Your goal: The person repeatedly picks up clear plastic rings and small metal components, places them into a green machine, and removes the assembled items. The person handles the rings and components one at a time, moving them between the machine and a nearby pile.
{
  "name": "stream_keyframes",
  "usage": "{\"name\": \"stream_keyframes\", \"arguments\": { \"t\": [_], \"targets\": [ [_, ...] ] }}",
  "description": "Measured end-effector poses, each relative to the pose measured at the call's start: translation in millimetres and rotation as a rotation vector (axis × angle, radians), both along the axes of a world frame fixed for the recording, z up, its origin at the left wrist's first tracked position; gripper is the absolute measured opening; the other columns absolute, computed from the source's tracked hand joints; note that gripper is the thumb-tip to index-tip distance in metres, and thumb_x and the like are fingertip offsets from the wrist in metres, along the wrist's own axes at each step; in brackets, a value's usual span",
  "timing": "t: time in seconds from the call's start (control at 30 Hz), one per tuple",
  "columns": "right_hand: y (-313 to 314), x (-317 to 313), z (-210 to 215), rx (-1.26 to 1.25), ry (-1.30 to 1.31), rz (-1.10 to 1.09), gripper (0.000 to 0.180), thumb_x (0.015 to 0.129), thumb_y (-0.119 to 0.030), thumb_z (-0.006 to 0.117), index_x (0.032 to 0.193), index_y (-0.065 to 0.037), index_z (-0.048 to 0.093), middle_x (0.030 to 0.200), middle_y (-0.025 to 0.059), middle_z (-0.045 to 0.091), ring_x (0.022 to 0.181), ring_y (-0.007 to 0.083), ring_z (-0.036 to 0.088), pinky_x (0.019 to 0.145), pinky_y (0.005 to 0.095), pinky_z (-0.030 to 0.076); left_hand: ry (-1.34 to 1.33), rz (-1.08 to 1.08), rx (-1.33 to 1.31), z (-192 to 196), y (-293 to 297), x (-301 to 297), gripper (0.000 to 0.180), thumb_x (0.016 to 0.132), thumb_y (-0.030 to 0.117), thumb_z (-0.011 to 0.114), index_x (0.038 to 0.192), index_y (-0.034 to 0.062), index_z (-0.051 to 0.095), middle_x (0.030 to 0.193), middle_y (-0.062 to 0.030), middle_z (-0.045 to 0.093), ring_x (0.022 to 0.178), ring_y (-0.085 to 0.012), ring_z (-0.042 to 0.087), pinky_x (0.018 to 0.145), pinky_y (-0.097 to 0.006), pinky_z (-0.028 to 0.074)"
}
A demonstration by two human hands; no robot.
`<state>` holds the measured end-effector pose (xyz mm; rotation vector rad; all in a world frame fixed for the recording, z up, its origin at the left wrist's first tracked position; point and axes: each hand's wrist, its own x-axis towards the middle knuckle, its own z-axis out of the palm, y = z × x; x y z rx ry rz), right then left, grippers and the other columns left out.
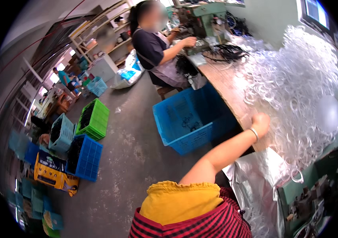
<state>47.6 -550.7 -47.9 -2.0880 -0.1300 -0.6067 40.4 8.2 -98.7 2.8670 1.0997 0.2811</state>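
Note:
My left hand point(261, 123), with a bangle at the wrist, reaches over the edge of the wooden table point(226, 89). Its fingers are curled and closed beside a big heap of clear plastic rings point(292, 75). What they hold, if anything, is hidden. Loose rings lie around the hand and hang over the near edge. Silvery sheeting point(252, 170) covers the table's near end, with more clear strands point(254, 216) below it. My right hand is out of view.
A large blue crate point(185, 139) with a few dark pieces stands beside the table. Beyond it a co-worker point(153, 47) sits at a green machine point(204, 20), near black strips point(226, 52). Green point(101, 121) and blue crates point(91, 158) stand left. Another machine point(312, 198) is at lower right.

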Motion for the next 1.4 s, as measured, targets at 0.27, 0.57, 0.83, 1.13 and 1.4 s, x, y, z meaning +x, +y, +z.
{"name": "stream_keyframes", "arguments": {
  "t": [0.27,0.57,0.83,1.13,1.4],
  "targets": [
    [71,-25,87,0.359,0.182,0.253,0.026,0.076,-0.008,0.069,0.099,0.002,0.066,0.089,0.0067,0.064,0.084,0.0149,0.06,0.076,0.0276,0.047,-0.642,-0.501,-1.076,76,-51,-43,0.022,0.093,0.016,0.059,0.111,0.0044,0.061,0.065,-0.0024,0.057,0.05,-0.0054,0.05,0.044,-0.02,0.038],
    [108,11,99,0.55,0.145,0.342,0.047,0.071,0.0,0.072,0.115,0.003,0.054,0.086,0.0037,0.062,0.082,0.011,0.06,0.075,0.0257,0.047,-1.063,-0.569,-1.512,87,-169,-15,0.022,0.098,0.021,0.052,0.101,0.0013,0.061,0.064,-0.0026,0.056,0.049,-0.0066,0.045,0.043,-0.02,0.032],
    [121,4,106,0.877,0.21,0.492,0.051,0.072,0.006,0.071,0.118,0.002,0.051,0.094,0.0058,0.063,0.088,0.0118,0.059,0.08,0.0253,0.049,-1.306,-1.142,-0.726,199,-252,11,0.019,0.098,0.014,0.051,0.105,-0.0019,0.058,0.073,-0.0106,0.065,0.055,-0.01,0.055,0.051,-0.021,0.045],
    [36,-52,66,-0.166,0.027,-0.126,0.036,0.075,-0.013,0.072,0.109,-0.003,0.064,0.102,0.0121,0.065,0.096,0.0288,0.06,0.085,0.0378,0.047,-0.068,-0.969,-1.912,190,-250,-71,0.022,0.099,0.017,0.045,0.111,0.0003,0.052,0.083,-0.0151,0.062,0.059,-0.0207,0.064,0.054,-0.03,0.05],
    [22,-4,21,-0.356,-0.068,-0.301,0.015,0.072,-0.013,0.072,0.083,-0.004,0.066,0.083,0.0115,0.063,0.088,0.0311,0.057,0.077,0.0422,0.046,0.105,-0.612,-2.106,167,-298,-46,0.034,0.099,0.029,0.044,0.106,-0.0034,0.053,0.054,-0.0114,0.055,0.035,-0.0138,0.039,0.032,-0.023,0.028]
  ]
}}
